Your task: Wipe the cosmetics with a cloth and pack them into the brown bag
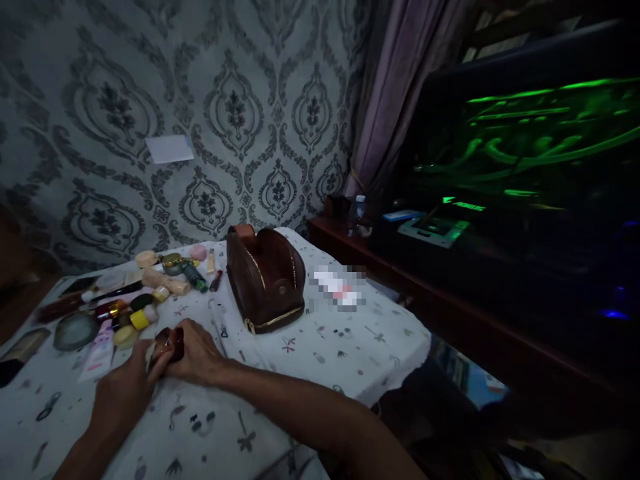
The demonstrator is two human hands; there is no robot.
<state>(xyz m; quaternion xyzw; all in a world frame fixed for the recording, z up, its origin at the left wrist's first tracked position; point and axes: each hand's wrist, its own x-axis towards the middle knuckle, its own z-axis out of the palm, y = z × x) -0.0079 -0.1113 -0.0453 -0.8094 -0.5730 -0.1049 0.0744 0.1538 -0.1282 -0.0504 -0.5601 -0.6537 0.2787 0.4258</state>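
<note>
Both my hands meet over the white patterned tablecloth [350,347]. My left hand [127,383] and my right hand [197,357] are both closed around a small dark reddish glossy object [167,341], held between them just above the cloth. Beyond the hands lies a spread of small cosmetics [145,307]: tubes, round jars, a pencil and a compact. A brown leather pouch [265,277] with gold zip trim stands upright to the right of the cosmetics, its top open.
A round mirror [75,331] lies at the left by the jars. A dark phone [10,370] sits at the table's left edge. A dark wooden shelf [450,293] with a small bottle [357,208] runs along the right. Patterned wallpaper is behind.
</note>
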